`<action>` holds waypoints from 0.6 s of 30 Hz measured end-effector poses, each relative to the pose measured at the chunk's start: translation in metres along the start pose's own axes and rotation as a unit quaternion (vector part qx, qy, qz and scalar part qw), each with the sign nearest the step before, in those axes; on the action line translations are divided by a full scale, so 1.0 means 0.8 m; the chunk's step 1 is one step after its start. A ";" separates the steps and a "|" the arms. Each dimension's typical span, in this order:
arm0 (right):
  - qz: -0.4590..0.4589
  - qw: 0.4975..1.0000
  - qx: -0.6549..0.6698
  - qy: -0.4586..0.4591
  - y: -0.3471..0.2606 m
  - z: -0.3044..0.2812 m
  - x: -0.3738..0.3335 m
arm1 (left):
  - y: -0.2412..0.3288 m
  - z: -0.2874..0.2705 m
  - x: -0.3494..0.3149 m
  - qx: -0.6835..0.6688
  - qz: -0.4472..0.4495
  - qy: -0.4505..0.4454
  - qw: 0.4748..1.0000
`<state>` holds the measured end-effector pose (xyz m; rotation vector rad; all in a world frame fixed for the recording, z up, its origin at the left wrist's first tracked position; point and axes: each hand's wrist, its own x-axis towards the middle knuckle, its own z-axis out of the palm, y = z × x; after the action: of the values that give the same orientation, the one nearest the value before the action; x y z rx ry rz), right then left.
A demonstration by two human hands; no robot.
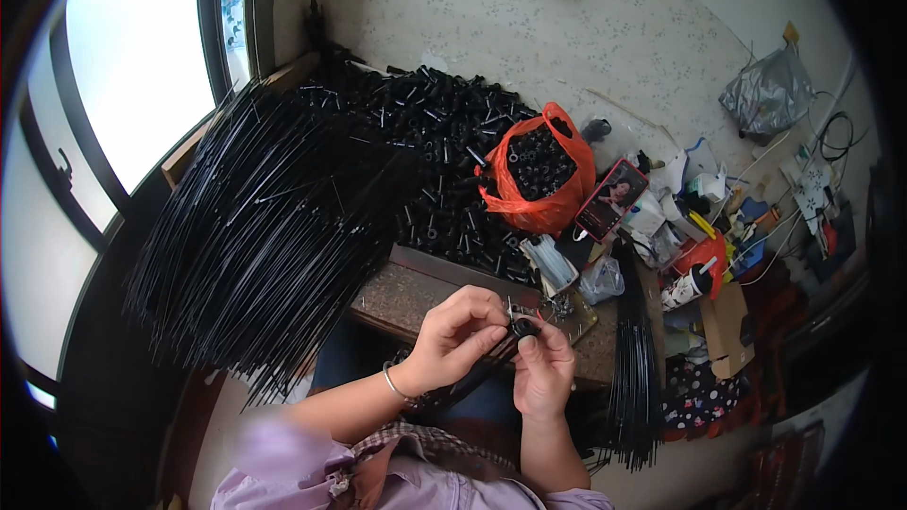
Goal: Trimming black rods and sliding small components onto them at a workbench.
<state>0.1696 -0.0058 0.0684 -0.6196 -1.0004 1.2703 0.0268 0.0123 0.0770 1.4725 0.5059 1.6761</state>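
Observation:
My left hand (458,340), with a bangle at the wrist, is closed, its fingertips meeting the right hand's over the near edge of the table. Between the two hands sits a small black ring-ended part (523,327), gripped by the thumb and fingers of my right hand (545,373). A thin, light-coloured pin or wire stands up by the left fingertips; whether the left hand pinches it or the black part is too small to tell. Just beyond the hands, small metal pieces (565,305) lie on the table (387,300).
Long thin black rods (255,227) hang over the table's left side, and a narrower bundle (635,387) hangs at the right. Black tubular parts (444,123) are heaped behind. A red plastic bag (539,212) holds more black parts. A phone (612,198) leans beside it, near a patterned cup (685,288).

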 end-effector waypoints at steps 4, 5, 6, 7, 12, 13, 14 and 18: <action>0.024 0.999 0.042 -0.011 0.000 0.005 0.001 | 0.009 -0.009 0.001 0.062 -0.067 -0.040 0.995; 0.025 0.999 0.028 -0.006 -0.004 0.009 -0.001 | 0.011 -0.010 0.001 0.062 -0.065 -0.042 0.995; 0.025 1.000 0.015 -0.001 -0.007 0.011 -0.003 | 0.012 -0.011 0.002 0.030 -0.070 -0.049 0.996; 0.024 1.000 0.018 -0.001 -0.007 0.011 -0.002 | 0.013 -0.012 0.000 0.002 -0.078 -0.056 0.995; 0.045 0.996 -0.019 -0.081 -0.023 0.009 -0.002 | 0.026 -0.003 -0.007 0.036 -0.038 -0.038 0.998; 0.067 0.992 0.017 -0.107 -0.018 0.000 0.002 | 0.031 -0.005 -0.009 0.123 0.017 -0.049 0.991; 0.060 0.993 0.019 -0.103 -0.015 -0.001 0.002 | 0.034 -0.005 -0.009 0.207 0.074 -0.059 0.974; 0.027 0.997 -0.005 -0.066 -0.003 0.000 -0.002 | 0.024 -0.007 -0.003 0.182 0.084 -0.086 0.976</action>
<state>0.1708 -0.0081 0.0699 -0.5796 -1.1063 1.3690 0.0152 0.0007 0.0884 1.9556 0.6308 1.6216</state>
